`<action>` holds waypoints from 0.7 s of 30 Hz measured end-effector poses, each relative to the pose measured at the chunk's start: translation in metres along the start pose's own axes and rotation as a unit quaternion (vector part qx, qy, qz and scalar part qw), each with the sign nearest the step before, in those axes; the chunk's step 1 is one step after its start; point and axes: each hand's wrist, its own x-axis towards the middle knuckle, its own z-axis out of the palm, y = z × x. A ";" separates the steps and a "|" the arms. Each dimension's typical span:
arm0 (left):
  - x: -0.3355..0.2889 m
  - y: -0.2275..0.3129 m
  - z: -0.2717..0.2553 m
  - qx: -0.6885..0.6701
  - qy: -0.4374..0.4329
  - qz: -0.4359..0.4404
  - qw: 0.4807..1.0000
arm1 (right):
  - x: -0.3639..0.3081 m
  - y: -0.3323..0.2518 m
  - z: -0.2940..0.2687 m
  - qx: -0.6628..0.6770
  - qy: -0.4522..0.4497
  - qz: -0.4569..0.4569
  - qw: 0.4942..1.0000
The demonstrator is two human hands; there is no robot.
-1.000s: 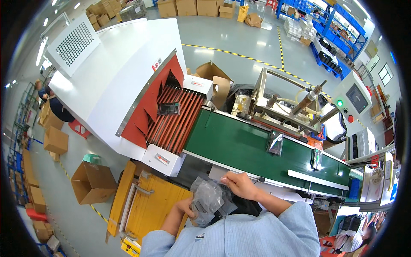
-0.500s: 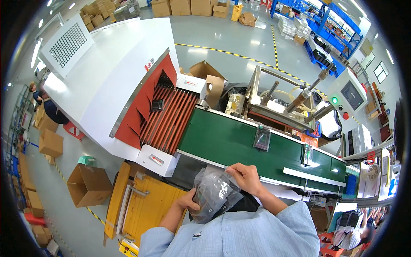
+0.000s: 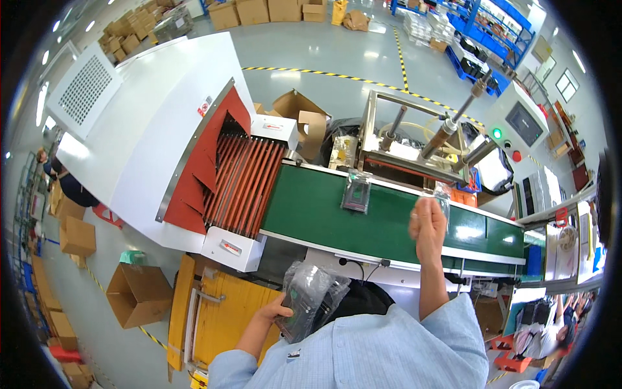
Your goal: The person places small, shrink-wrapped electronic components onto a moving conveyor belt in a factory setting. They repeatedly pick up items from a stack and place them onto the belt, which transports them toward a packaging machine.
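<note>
1. Lower center: the left hand pinched clear bags in its grip.
2. Right of center: the right hand hung over the green belt, fingers bunched; whether its grip held anything could not be told.
3. Center: a packet lay on the belt.

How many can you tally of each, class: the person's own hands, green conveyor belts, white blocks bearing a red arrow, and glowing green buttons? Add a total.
Hands: 2, the left hand holding clear plastic packaging and the right hand
Green conveyor belt: 1
White blocks bearing a red arrow: 2
Glowing green button: 1
Total: 6
</note>
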 end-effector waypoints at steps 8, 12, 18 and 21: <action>-0.003 0.010 -0.005 -0.025 -0.055 0.043 0.997 | -0.043 0.037 0.017 -0.065 -0.222 0.279 0.932; -0.003 0.016 -0.003 0.014 -0.050 0.045 0.998 | -0.064 0.048 0.042 -0.118 -0.319 0.123 0.932; -0.003 0.005 -0.010 0.067 -0.019 0.031 0.997 | -0.053 0.042 0.055 -0.104 -0.336 0.066 0.934; 0.000 0.011 -0.002 0.108 -0.041 0.071 0.991 | -0.056 0.043 0.048 -0.122 -0.337 0.050 0.932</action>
